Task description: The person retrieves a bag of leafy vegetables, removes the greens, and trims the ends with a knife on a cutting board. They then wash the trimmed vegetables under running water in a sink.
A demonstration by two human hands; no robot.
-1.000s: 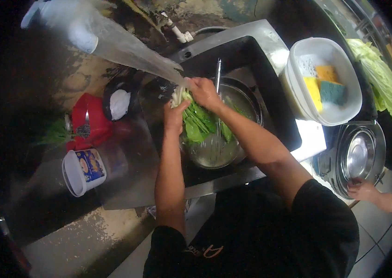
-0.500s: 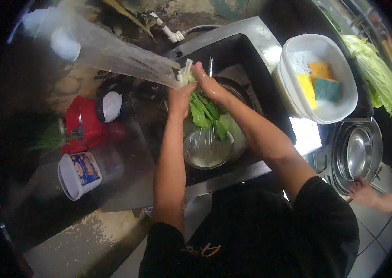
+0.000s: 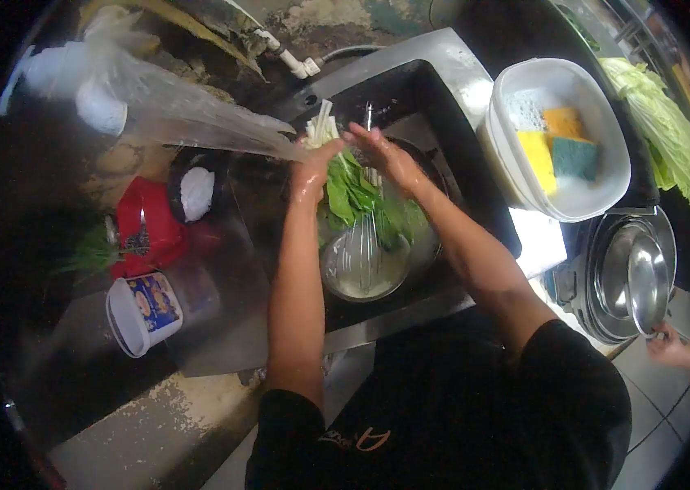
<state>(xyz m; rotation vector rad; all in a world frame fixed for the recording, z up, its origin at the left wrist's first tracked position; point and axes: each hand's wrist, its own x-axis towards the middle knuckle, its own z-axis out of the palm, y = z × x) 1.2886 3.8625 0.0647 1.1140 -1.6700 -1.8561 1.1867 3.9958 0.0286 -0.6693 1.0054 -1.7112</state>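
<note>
A bunch of leafy greens (image 3: 347, 192) with white stems is over the sink, its leaves hanging down. My left hand (image 3: 310, 171) is closed around it just below the stems. On the other side, my right hand (image 3: 392, 161) is open, with fingers stretched towards the stems; whether the fingertips touch them I cannot tell. Below the leaves, a wire whisk (image 3: 359, 249) stands in a round bowl (image 3: 365, 286) of cloudy liquid. The whisk's upper part is partly hidden by the leaves and my right hand.
The dark sink basin (image 3: 463, 175) surrounds the bowl. On the right are a white tub (image 3: 516, 175) with sponges, a cabbage (image 3: 663, 135) and stacked metal pans. Another person's hand (image 3: 676, 347) grips a metal bowl (image 3: 648, 282). A clear plastic bag (image 3: 190, 102) stretches in from the left.
My right hand has opened and drawn slightly away from the greens; my left still grips them. The other person's hand has moved right and tilted up the metal bowl.
</note>
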